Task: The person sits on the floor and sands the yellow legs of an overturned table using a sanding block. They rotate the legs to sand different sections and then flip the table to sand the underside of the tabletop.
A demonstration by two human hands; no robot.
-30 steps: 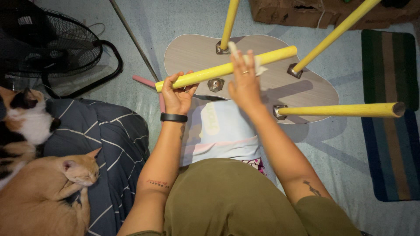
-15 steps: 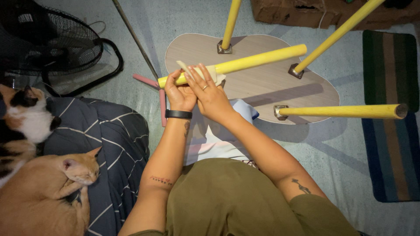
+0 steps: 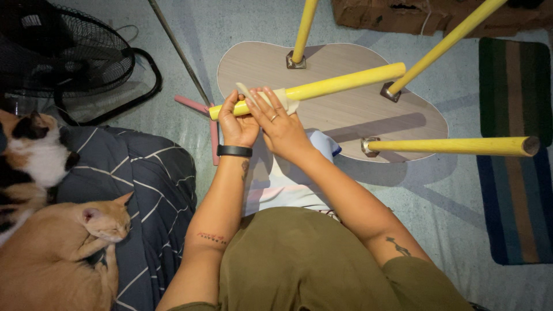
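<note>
The left hand (image 3: 238, 122) is wrapped around the near end of a loose yellow leg (image 3: 314, 89), fingers curled shut on it, a black band at the wrist. Just beside it, the right hand (image 3: 280, 124) lies over the same leg with fingers half bent, pressing a pale cloth (image 3: 286, 99) against the wood. The leg runs long from lower left to upper right, its far end tilted slightly up over the upturned tabletop (image 3: 345, 109). Further left, an orange cat (image 3: 69, 247) sleeps on a dark blanket (image 3: 147, 184). At the far right lies a striped rug (image 3: 512, 155).
</note>
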